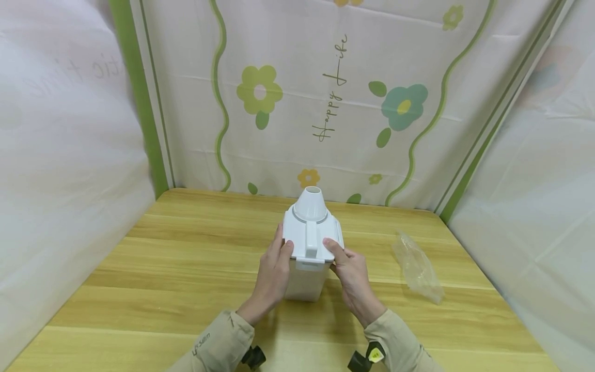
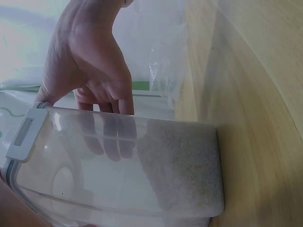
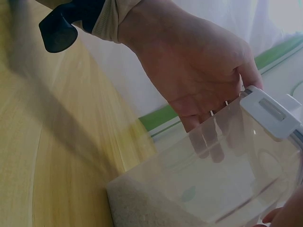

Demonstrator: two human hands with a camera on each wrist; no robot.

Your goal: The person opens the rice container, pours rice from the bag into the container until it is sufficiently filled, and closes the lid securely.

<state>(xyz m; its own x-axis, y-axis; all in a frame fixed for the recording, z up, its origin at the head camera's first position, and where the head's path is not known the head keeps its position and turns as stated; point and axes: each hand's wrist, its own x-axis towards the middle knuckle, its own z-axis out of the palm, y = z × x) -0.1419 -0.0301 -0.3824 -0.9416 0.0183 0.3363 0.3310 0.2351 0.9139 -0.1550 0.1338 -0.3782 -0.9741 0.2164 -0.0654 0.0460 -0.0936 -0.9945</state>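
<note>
A tall clear storage container (image 1: 302,288) stands on the table, its white lid (image 1: 294,237) topped by a cone-shaped spout (image 1: 310,205). Pale, rice-like grains (image 2: 182,168) lie in its lower part, with a slanting surface. My left hand (image 1: 274,271) holds it from the left, thumb at the lid's edge and fingers along the wall. From the right, my right hand (image 1: 354,279) grips it, thumb on top of the lid, fingers against the side. A white clip (image 1: 310,264) closes the near side of the lid. Each hand's fingers show through the clear wall in the opposite wrist view.
A crumpled clear plastic bag (image 1: 418,266) lies on the wooden table (image 1: 186,258) to the right. Printed fabric curtains (image 1: 297,103) enclose the back and both sides. Black wrist mounts (image 1: 360,360) sit at my sleeves.
</note>
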